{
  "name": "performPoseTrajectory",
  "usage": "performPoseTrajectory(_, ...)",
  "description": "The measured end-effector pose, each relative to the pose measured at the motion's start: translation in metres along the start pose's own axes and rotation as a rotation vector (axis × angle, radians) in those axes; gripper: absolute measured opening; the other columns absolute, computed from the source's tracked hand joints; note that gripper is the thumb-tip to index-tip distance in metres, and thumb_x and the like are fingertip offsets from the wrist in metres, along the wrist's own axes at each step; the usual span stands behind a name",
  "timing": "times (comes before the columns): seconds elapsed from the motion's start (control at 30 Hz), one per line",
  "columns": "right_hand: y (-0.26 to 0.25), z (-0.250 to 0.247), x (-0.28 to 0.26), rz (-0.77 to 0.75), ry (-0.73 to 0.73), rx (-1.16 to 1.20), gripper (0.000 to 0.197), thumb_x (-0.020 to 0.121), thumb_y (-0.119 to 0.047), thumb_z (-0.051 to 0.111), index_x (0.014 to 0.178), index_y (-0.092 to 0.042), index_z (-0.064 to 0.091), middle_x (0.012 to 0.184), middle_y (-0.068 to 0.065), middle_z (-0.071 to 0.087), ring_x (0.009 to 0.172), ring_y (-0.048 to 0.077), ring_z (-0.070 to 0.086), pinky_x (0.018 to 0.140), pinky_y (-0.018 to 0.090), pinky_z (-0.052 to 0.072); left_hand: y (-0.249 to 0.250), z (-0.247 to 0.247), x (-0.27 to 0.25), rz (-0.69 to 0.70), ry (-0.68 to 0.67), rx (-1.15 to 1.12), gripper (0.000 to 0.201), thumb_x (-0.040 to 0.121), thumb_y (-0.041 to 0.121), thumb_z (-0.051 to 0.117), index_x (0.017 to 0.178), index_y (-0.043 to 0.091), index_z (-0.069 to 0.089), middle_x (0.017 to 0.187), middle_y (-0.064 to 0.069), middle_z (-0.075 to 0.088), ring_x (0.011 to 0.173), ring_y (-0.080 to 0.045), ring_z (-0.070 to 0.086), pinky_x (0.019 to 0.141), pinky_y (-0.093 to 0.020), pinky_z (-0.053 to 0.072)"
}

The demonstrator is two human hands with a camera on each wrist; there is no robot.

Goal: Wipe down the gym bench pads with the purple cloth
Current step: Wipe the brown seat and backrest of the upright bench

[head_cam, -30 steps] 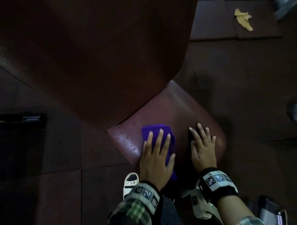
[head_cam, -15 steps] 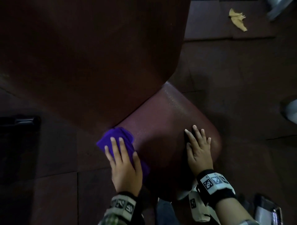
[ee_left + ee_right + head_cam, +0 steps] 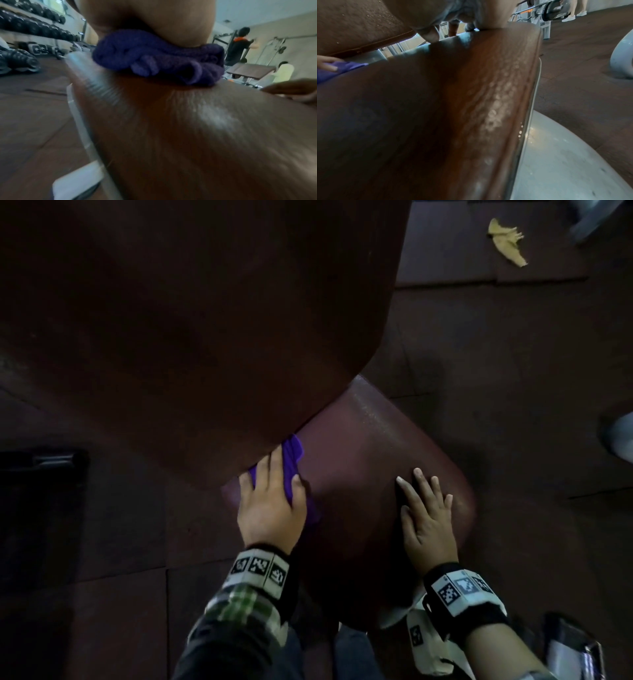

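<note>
Currently your left hand (image 3: 270, 508) is pressing the purple cloth (image 3: 293, 455) flat onto the seat pad (image 3: 359, 460); beside it, your right hand (image 3: 426, 518) is resting spread.

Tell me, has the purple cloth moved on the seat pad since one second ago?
Yes. The purple cloth went from the seat pad's middle near the right hand to its far-left corner, under the back pad.

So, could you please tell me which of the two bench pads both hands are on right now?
The lower seat pad: the left hand presses the purple cloth there; the right hand rests flat.
</note>
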State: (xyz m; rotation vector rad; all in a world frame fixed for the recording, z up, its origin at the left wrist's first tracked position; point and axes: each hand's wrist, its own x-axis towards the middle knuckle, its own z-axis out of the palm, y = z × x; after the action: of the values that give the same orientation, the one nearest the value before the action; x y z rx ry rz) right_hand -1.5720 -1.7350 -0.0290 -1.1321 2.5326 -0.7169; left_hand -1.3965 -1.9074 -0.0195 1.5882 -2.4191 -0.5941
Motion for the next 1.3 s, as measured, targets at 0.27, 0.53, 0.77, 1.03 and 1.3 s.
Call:
performPoseTrajectory(0.27,-0.001,-0.001,-0.001,0.012,-0.014,0.011,0.050,0.089,-0.035,0.028,0.137,-0.031,0.042,0.151,-0.011,0.023,0.142,0.009,0.005,0.113,0.042,-0.002,-0.002,0.012,-0.077,-0.058,0.061,-0.105,0.062,0.094,0.034,0.038,0.149,0.007,0.030,0.160,-0.013,0.013,0.145,-0.044,0.006,0.116,-0.053,0.018)
performPoseTrajectory(0.53,0.000,-0.001,-0.001,0.002,-0.005,-0.010,0.049,0.089,-0.033,0.030,0.137,-0.029,0.042,0.150,-0.009,0.026,0.142,0.016,0.011,0.112,0.046,0.002,0.037,0.014,-0.009,0.274,-0.067,-0.007,0.058,0.089,0.033,0.046,0.146,0.022,0.041,0.156,-0.001,0.031,0.142,-0.037,0.025,0.108,-0.047,0.038)
performPoseTrajectory(0.77,0.000,-0.003,0.000,0.001,-0.029,0.006,0.050,0.089,-0.034,0.029,0.138,-0.031,0.039,0.150,-0.011,0.022,0.142,0.012,0.007,0.112,0.044,0.000,-0.007,-0.003,0.001,0.041,0.007,0.013,0.054,0.092,0.036,0.037,0.140,0.012,0.046,0.133,-0.011,0.055,0.115,-0.042,0.048,0.100,-0.049,0.042)
performPoseTrajectory(1.03,-0.002,-0.006,0.001,0.011,-0.045,0.001,0.049,0.089,-0.035,0.029,0.137,-0.034,0.038,0.150,-0.013,0.022,0.141,0.011,0.008,0.113,0.044,0.001,-0.027,0.004,-0.063,-0.172,0.047,-0.257,0.067,0.095,0.036,0.034,0.150,0.001,0.018,0.158,-0.025,0.005,0.144,-0.046,0.006,0.114,-0.059,0.021)
performPoseTrajectory(1.3,-0.015,-0.007,0.005,0.080,-0.012,0.023,0.050,0.085,-0.035,0.031,0.131,-0.027,0.050,0.146,-0.012,0.029,0.141,0.016,0.015,0.112,0.045,0.003,0.044,0.009,-0.025,0.274,-0.220,0.061,0.058,0.089,0.028,0.035,0.140,0.002,0.044,0.153,-0.026,0.024,0.138,-0.054,0.019,0.112,-0.057,0.019)
